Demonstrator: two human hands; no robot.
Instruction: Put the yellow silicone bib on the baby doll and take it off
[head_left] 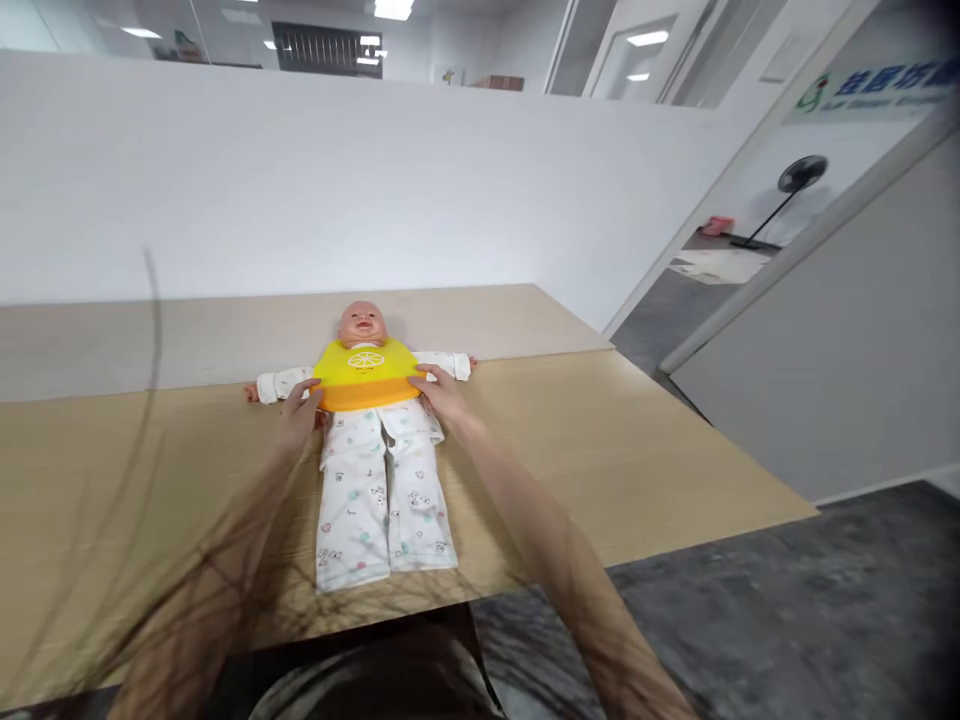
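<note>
The yellow-and-orange bib [365, 385] lies across the chest of the doll [363, 322], which is on its back on the surface [555, 450]. The left hand [301, 408] and right hand [441, 390] touch its opposite side edges, each grip partly curled; whether either pinches firmly cannot be told. An uneven pull could skew the bib, while a hard downward tug might drag its neckline against the doll's chin.

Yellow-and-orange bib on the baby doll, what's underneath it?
The baby doll in printed white pajamas: sleeves and trousers show beyond the bib. The chest beneath is covered, so unseen.
</note>
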